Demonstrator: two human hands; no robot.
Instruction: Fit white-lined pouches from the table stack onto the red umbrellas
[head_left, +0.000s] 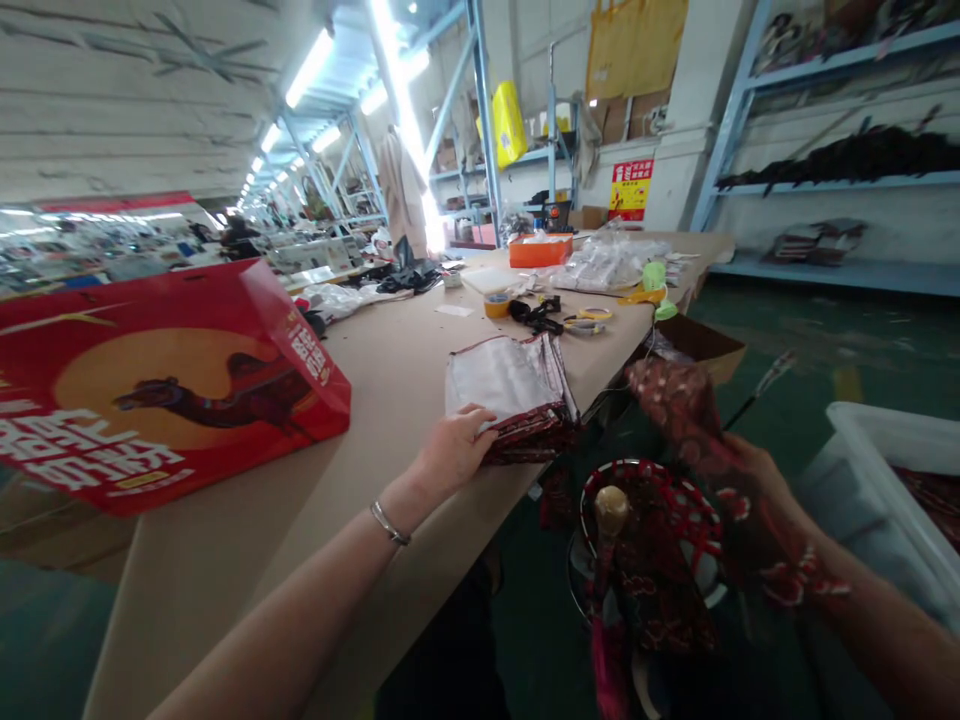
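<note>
My left hand (454,447), with a silver bracelet at the wrist, grips the near left corner of a stack of fabric pieces (504,380). The stack lies at the table's right edge, its top white and its layered edges dark red and patterned. Out past that edge, my right hand (757,475) is closed on a dark red patterned fabric piece (679,400). This piece hangs over the hand and forearm, blurred by motion and hiding part of the fingers. Below it stands a round red-and-white rimmed basket (589,490) with similar dark fabric (660,570) over it.
A red bag with a camel (300,350) stands on the table (375,400) at left. Yellow tape (496,305), yellow-handled snips (589,322) and clear plastic bags (615,262) lie farther back. A cardboard box (705,345) and white bin (847,480) are at right.
</note>
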